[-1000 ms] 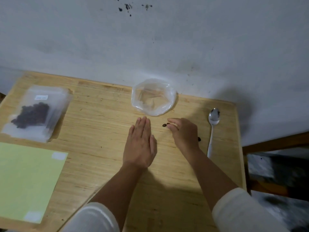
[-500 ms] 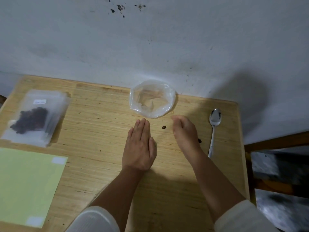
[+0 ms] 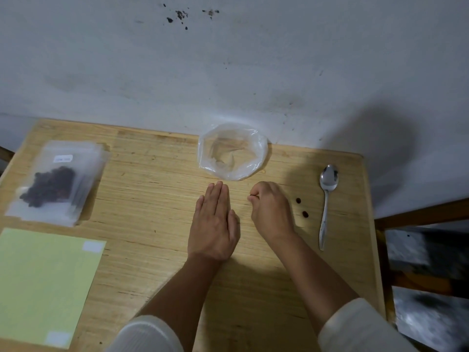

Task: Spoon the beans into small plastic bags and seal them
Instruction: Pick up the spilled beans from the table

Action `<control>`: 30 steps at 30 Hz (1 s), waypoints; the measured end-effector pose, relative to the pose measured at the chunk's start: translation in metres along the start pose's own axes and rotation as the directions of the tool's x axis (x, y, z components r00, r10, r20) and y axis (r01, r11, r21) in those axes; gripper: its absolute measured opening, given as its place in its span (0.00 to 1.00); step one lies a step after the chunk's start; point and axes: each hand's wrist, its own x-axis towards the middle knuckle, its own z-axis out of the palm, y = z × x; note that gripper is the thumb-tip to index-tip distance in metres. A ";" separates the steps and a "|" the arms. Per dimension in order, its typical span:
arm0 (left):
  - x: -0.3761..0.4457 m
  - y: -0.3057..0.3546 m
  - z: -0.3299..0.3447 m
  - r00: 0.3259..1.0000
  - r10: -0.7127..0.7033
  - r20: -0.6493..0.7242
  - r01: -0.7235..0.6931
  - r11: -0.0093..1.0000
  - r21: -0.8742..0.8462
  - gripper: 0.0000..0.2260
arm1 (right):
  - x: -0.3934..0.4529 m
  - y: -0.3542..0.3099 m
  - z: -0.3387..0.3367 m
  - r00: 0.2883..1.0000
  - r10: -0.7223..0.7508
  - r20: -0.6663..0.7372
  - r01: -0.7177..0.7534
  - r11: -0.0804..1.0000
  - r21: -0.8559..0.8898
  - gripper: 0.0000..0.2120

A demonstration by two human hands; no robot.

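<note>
The bean that lay just in front of the empty clear bag (image 3: 233, 151) half a second ago is gone from the desk (image 3: 157, 199); the right hand (image 3: 270, 210), fingers curled with tips pinched together, has probably picked it up. The left hand (image 3: 215, 224) stays flat, fingers pressed together. Two stray beans (image 3: 302, 207) remain right of that bag, beside the spoon (image 3: 327, 196), so tidying continues.
</note>
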 end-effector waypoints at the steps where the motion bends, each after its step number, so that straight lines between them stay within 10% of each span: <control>1: 0.000 0.000 0.000 1.000 0.002 0.003 -0.002 1.000 0.001 0.27 | -0.001 -0.001 -0.002 1.000 0.021 0.003 -0.021 0.999 0.031 0.02; 4: 0.001 -0.001 0.001 1.000 0.008 0.001 -0.008 1.000 0.003 0.27 | -0.007 -0.001 -0.012 0.972 0.226 0.063 -0.233 0.903 0.360 0.03; 10: -0.003 0.005 0.001 0.991 0.135 0.018 -0.136 0.989 0.053 0.25 | -0.032 0.015 -0.043 0.850 0.407 0.335 -0.362 -0.011 0.932 0.13; 12: -0.001 0.014 -0.001 0.982 0.183 0.041 -0.184 0.982 0.038 0.25 | -0.038 0.025 -0.055 0.816 0.459 0.351 -0.337 -0.116 0.934 0.12; 15: 0.006 0.040 0.005 0.964 0.255 0.079 -0.251 0.966 -0.057 0.27 | -0.046 0.043 -0.069 0.802 0.562 0.202 -0.401 0.256 0.879 0.07; 19: 0.014 0.061 0.022 0.958 0.271 0.088 -0.266 0.962 -0.066 0.27 | -0.050 0.061 -0.067 0.885 0.444 -0.137 -0.368 0.849 0.380 0.07; 23: 0.013 0.062 0.030 0.963 0.257 0.080 -0.252 0.965 -0.065 0.27 | -0.048 0.073 -0.055 0.956 0.234 -0.177 -0.223 0.972 0.080 0.10; 30: 0.013 0.066 0.028 0.965 0.254 0.061 -0.250 0.966 -0.070 0.26 | -0.049 0.075 -0.053 0.965 0.168 -0.200 -0.161 0.986 0.051 0.04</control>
